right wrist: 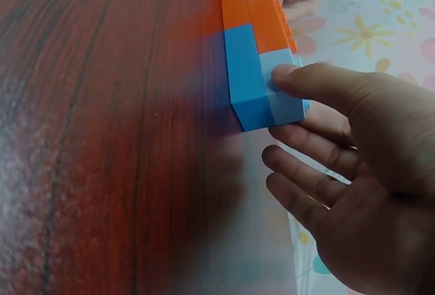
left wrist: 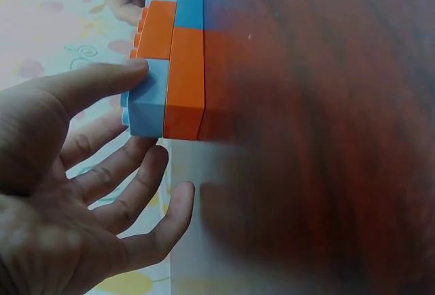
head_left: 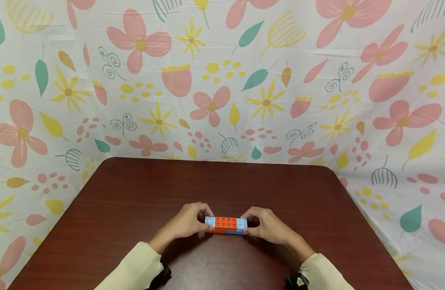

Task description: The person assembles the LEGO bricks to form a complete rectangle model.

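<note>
A two-layer bar of joined toy building bricks (head_left: 226, 222) lies across the table between my hands. Along its top run an orange brick (left wrist: 158, 30) in the middle and a light blue one at either end. Underneath, an orange brick (left wrist: 185, 81) fills the left part and a darker blue brick (right wrist: 242, 64) the right. My left hand (head_left: 187, 220) pinches the left light blue brick (left wrist: 151, 105) between thumb and fingers. At the other end, my right hand (head_left: 270, 225) pinches the right light blue brick (right wrist: 288, 108), thumb on its near side.
The dark red-brown wooden table (head_left: 153, 181) has rounded far corners. A white curtain (head_left: 222, 60) printed with flowers and leaves hangs behind it and along both sides. Dark straps (head_left: 296, 281) show at the cuffs of the pale sleeves (head_left: 135, 266).
</note>
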A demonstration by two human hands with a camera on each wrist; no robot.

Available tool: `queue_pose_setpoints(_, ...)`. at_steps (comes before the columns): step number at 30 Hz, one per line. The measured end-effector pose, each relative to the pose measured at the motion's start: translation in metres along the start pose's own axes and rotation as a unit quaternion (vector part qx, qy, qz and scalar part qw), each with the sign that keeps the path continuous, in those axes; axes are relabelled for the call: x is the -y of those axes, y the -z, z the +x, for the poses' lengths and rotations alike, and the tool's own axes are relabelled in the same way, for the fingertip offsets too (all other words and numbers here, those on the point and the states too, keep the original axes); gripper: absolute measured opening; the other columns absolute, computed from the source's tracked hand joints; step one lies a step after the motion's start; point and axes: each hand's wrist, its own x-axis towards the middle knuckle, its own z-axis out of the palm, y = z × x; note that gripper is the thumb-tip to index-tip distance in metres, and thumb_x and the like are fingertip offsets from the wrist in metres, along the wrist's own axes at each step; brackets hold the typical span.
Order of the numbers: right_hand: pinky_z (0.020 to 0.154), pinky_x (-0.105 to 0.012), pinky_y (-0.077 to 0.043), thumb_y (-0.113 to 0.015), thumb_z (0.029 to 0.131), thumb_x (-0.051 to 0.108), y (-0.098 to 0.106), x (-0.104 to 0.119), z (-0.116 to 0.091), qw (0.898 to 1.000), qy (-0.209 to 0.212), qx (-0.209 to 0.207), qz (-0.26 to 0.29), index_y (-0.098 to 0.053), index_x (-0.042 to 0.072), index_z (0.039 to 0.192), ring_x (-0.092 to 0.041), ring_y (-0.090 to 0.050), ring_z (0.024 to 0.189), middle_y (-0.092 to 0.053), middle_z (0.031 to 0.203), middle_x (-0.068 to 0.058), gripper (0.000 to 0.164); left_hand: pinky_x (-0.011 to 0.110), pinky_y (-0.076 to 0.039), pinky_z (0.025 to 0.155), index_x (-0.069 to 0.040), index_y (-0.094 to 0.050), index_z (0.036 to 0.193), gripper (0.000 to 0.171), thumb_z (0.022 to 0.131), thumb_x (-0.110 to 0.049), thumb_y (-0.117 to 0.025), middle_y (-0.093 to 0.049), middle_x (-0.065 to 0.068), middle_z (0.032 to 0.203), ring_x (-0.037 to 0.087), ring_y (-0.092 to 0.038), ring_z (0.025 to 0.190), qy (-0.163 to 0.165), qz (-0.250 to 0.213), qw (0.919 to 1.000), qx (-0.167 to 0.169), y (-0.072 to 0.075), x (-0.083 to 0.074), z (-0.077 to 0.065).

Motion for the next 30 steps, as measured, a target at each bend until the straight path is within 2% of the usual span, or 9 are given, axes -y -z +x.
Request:
queue_pose_setpoints(4,0.079,-0.025,-0.056,-0.079,0.091,0.02,0.004,-0.002,0.004,1.0,0.009,-0.004,0.004,-0.073,0.019,0.115,-0.018,-0.067,0.093,-0.072,0.107,0.003,0.025,0.029,-0.052,0.074,-0.017,-0.075,0.101,0.022,0.083,-0.022,-0.086,-0.072,-0.006,0.091,0.007,-0.062,0.079,-0.001,0.01,0.9999,0.007,0.006,-0.001,0.005)
queue_pose_setpoints(9,0.079,-0.025,-0.056,-0.076,0.094,0.024,0.013,-0.007,0.012,1.0,0.014,0.003,0.016,-0.073,0.016,0.12,-0.013,-0.066,0.092,-0.073,0.111,-0.001,0.027,0.029,-0.054,0.074,-0.016,-0.076,0.102,0.021,0.085,-0.025,-0.083,-0.071,-0.006,0.09,0.011,-0.064,0.082,0.008,-0.015,0.9995,0.025,0.014,0.003,0.016)
queue_pose_setpoints(14,0.08,-0.024,-0.055,-0.075,0.096,0.026,0.016,-0.018,0.018,1.0,0.014,0.01,0.008,-0.073,0.015,0.122,-0.007,-0.064,0.091,-0.074,0.111,-0.001,0.029,0.029,-0.055,0.074,-0.016,-0.077,0.102,0.017,0.088,-0.026,-0.081,-0.074,-0.006,0.09,0.011,-0.066,0.082,0.022,-0.033,0.9984,0.04,0.015,0.011,0.029)
queue_pose_setpoints(20,0.083,-0.027,-0.056,-0.075,0.095,0.024,0.014,-0.026,0.023,1.0,0.02,-0.023,-0.006,-0.073,0.015,0.123,-0.008,-0.064,0.094,-0.074,0.111,0.001,0.029,0.033,-0.055,0.081,-0.019,-0.078,0.101,0.013,0.091,-0.028,-0.079,-0.076,-0.006,0.091,0.01,-0.066,0.084,0.032,-0.042,0.9984,0.02,0.014,0.018,0.036)
queue_pose_setpoints(25,0.09,-0.032,-0.056,-0.072,0.097,0.024,0.012,-0.027,0.025,0.999,0.001,-0.041,-0.018,-0.073,0.017,0.124,-0.012,-0.066,0.102,-0.073,0.116,0.003,0.027,0.032,-0.055,0.072,-0.018,-0.077,0.097,0.01,0.091,-0.026,-0.079,-0.075,-0.003,0.09,0.014,-0.066,0.072,0.032,-0.049,0.9983,-0.003,0.012,0.019,0.038)
queue_pose_setpoints(30,0.095,-0.037,-0.055,-0.07,0.098,0.021,0.011,-0.026,0.025,0.998,-0.006,-0.051,-0.03,-0.073,0.015,0.123,-0.018,-0.067,0.108,-0.073,0.119,0.002,0.026,0.031,-0.054,0.065,-0.017,-0.076,0.095,0.007,0.091,-0.023,-0.078,-0.073,-0.001,0.088,0.017,-0.064,0.062,0.03,-0.052,0.9982,-0.007,0.01,0.02,0.038)
